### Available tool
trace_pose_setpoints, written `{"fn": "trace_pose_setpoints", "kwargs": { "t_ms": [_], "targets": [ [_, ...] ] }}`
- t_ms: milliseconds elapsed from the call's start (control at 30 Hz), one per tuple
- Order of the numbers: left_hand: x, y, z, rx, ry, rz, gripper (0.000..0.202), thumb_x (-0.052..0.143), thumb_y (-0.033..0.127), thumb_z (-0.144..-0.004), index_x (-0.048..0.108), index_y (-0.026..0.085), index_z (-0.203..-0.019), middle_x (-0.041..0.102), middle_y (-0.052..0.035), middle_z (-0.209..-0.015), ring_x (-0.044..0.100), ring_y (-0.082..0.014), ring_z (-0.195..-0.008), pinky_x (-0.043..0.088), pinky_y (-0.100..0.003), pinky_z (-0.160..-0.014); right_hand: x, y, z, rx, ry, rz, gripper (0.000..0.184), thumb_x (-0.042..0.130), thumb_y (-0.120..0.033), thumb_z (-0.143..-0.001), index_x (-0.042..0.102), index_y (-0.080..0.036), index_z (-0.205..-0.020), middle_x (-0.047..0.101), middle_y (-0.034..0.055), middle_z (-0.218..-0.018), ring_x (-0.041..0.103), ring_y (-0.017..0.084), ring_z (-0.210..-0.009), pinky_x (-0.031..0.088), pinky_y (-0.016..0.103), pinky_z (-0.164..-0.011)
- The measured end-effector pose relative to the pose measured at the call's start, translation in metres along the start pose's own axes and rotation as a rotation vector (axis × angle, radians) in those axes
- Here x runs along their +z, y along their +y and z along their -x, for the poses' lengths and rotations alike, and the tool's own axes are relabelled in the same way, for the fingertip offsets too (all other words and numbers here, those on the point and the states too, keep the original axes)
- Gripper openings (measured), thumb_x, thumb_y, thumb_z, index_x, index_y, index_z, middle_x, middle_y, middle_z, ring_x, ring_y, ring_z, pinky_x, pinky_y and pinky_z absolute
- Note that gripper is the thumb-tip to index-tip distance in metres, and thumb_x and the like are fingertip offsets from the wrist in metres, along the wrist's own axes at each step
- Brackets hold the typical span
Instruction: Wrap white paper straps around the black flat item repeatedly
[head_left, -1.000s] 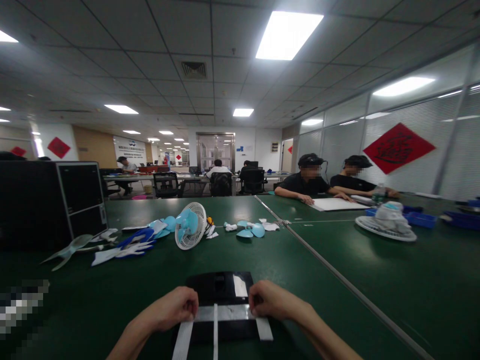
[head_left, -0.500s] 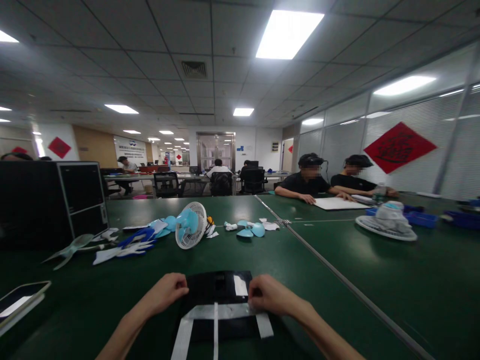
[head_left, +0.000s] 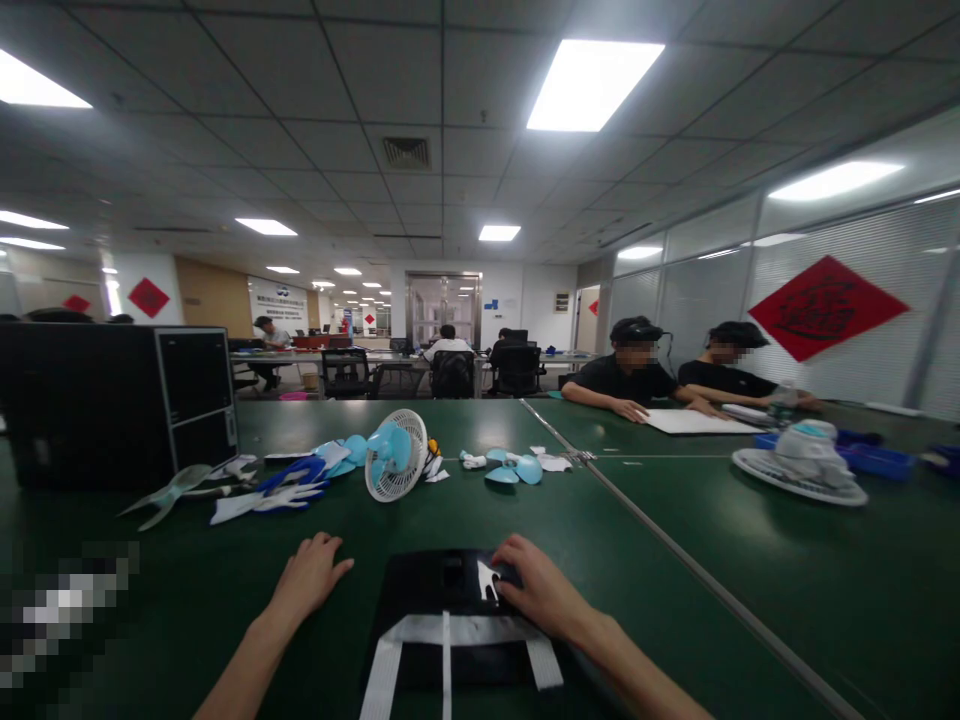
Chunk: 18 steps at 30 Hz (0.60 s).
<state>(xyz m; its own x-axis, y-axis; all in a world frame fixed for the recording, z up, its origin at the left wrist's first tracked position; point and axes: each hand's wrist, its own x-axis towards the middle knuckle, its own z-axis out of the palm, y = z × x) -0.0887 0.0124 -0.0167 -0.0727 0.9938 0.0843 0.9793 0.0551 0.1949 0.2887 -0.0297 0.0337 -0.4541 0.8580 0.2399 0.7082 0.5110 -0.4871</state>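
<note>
A flat black piece [head_left: 439, 600] with grey strips of tape across it lies on the green table [head_left: 675, 620] right in front of me. My right hand [head_left: 534, 592] rests on its upper right part, fingers spread over a small white label. My left hand [head_left: 309, 575] lies flat on the table to the left of the black piece, fingers apart, holding nothing.
A small white and blue fan [head_left: 396, 455] stands further back, with loose blue blades [head_left: 510, 468] and gloves [head_left: 262, 495] around it. A black computer case [head_left: 112, 405] stands at the left. Two people sit at the far right behind a white fan part [head_left: 802, 462].
My left hand left the tape strip and moved out to the left onto the table. My right hand moved up from the tape onto the black piece. The view shifted slightly.
</note>
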Motion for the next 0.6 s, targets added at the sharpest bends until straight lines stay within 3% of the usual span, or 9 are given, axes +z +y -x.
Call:
{"fn": "trace_pose_setpoints", "kwargs": {
  "t_ms": [200,400,600],
  "targets": [
    [0.001,0.0,0.0,0.002,0.022,0.009,0.052,0.046,0.044,-0.084,0.054,0.015,-0.127,0.051,-0.0141,-0.133,0.048,-0.0304,-0.121,0.044,-0.042,-0.093,0.009,-0.014,-0.028,-0.1,-0.028,0.016,0.032,0.063,-0.026,-0.079,0.063,-0.019,-0.11,0.056,0.0074,-0.12,0.051,0.022,-0.113,0.039,0.034,-0.1],
    [0.002,0.0,0.0,0.003,0.026,-0.01,0.051,0.045,0.044,-0.085,0.054,0.015,-0.126,0.052,-0.0143,-0.132,0.049,-0.0302,-0.119,0.045,-0.041,-0.092,0.009,-0.036,-0.054,-0.128,-0.152,0.111,0.032,0.056,-0.034,-0.09,0.056,-0.018,-0.118,0.057,0.0079,-0.12,0.058,0.022,-0.103,0.05,0.042,-0.087],
    [0.005,-0.004,-0.003,0.012,0.028,0.002,0.053,0.045,0.045,-0.085,0.053,0.015,-0.127,0.051,-0.0147,-0.132,0.048,-0.0307,-0.12,0.045,-0.042,-0.092,0.007,-0.034,-0.051,-0.07,-0.137,0.14,0.032,0.055,-0.035,-0.091,0.056,-0.018,-0.117,0.058,0.007,-0.119,0.059,0.022,-0.1,0.052,0.042,-0.084]
  ]
}}
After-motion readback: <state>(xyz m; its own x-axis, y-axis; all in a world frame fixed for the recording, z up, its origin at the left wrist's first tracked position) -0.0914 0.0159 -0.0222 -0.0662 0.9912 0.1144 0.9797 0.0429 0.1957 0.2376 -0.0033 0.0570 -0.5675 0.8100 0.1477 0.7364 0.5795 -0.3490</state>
